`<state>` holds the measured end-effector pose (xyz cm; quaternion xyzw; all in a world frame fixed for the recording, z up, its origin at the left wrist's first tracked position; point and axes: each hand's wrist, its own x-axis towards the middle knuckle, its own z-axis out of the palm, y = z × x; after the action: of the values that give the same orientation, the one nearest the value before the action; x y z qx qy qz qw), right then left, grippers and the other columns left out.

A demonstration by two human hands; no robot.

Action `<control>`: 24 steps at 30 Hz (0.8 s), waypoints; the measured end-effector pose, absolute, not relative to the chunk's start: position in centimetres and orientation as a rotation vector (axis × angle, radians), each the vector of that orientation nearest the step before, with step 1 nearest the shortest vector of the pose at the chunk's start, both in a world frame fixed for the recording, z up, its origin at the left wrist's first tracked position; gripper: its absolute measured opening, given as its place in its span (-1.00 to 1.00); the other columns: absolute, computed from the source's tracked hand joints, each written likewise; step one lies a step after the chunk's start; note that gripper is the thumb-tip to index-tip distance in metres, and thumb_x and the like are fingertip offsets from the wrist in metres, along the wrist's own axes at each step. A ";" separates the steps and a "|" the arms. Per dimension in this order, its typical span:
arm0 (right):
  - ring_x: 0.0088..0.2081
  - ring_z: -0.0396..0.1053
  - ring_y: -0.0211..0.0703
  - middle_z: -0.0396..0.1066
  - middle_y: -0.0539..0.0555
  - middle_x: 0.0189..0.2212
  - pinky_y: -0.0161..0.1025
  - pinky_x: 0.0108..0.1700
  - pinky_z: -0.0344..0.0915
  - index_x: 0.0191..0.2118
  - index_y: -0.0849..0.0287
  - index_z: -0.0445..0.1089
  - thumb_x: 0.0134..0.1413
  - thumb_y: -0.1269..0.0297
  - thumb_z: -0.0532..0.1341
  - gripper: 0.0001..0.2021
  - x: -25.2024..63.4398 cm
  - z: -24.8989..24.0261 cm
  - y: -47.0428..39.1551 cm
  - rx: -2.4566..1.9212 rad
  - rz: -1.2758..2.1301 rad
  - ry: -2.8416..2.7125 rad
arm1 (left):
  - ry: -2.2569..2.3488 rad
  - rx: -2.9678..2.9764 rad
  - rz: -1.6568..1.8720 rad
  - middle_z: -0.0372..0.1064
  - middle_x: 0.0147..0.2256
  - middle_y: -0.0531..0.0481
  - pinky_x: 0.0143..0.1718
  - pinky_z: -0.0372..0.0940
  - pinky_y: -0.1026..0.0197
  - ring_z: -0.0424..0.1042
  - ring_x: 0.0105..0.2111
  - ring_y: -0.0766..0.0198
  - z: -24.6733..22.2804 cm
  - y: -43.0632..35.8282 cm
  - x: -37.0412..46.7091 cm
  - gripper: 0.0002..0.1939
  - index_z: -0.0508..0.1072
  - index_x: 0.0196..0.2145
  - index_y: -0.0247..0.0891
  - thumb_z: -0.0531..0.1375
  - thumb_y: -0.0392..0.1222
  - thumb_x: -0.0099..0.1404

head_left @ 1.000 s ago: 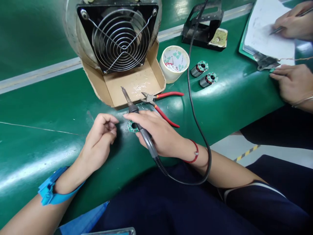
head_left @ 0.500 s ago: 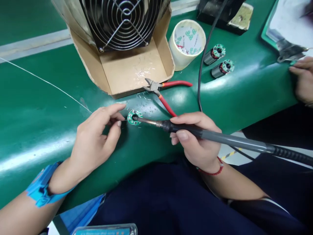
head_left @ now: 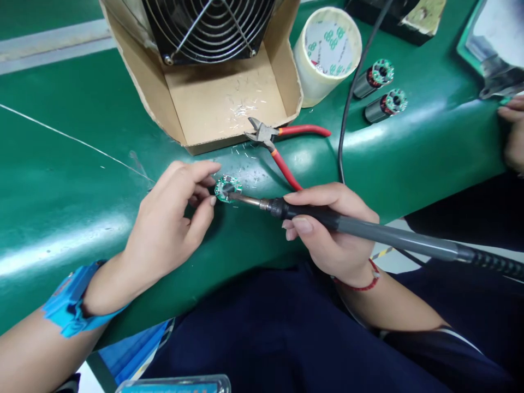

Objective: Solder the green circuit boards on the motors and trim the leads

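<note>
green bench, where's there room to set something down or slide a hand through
Two mostly open patches of bench: left, between the thin wire and left forearm; right, between the two metal cylinders and the co-worker's hand. Crowded: the middle, where left hand, round board, soldering iron, cutters and scattered clippings bunch near the cardboard tray.

Board [head_left: 221,188] on table [head_left: 254,251] between left hand [head_left: 172,215] and right hand [head_left: 335,232]; pliers [head_left: 266,134] beyond, at near edge of box [head_left: 204,117]; tub [head_left: 313,87], then cylinders [head_left: 375,112], right.
</note>
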<state>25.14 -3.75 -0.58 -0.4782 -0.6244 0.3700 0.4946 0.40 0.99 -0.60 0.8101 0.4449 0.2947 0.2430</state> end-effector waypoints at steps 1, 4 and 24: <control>-0.50 0.52 -0.31 0.64 -0.05 -0.29 -0.33 -0.45 0.49 0.00 0.03 0.56 0.26 0.32 0.39 -0.78 25.2 -0.5 -3.7 -1.158 0.893 -1.518 | 1.212 2.198 0.802 0.43 -0.16 0.01 -0.19 0.48 0.26 0.48 -0.30 0.36 -0.7 1.1 0.4 -0.55 0.38 0.16 -0.17 0.17 -0.46 0.37; -0.50 0.52 -0.28 0.63 -0.03 -0.31 -0.30 -0.47 0.48 -0.01 0.03 0.57 0.27 0.29 0.39 -0.80 25.2 -0.3 -3.5 -1.159 0.871 -1.546 | 1.151 2.137 0.751 0.38 -0.15 -0.02 -0.27 0.46 0.21 0.44 -0.31 0.32 -0.9 1.3 0.3 -0.49 0.34 0.22 -0.15 0.19 -0.43 0.36; -0.49 0.50 -0.24 0.62 -0.04 -0.33 -0.23 -0.40 0.49 -0.09 0.00 0.57 0.25 0.22 0.40 -0.87 25.7 1.3 -3.3 -1.237 0.734 -1.645 | 1.127 2.141 0.627 0.38 -0.06 -0.09 -0.22 0.44 0.16 0.36 -0.34 0.32 -1.3 1.7 0.3 -0.59 0.43 0.18 -0.25 0.26 -0.34 0.40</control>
<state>25.68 -3.30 1.26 -0.5026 -0.6684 0.2982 0.4601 0.31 1.70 -1.33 0.8127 0.4278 0.2382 0.3157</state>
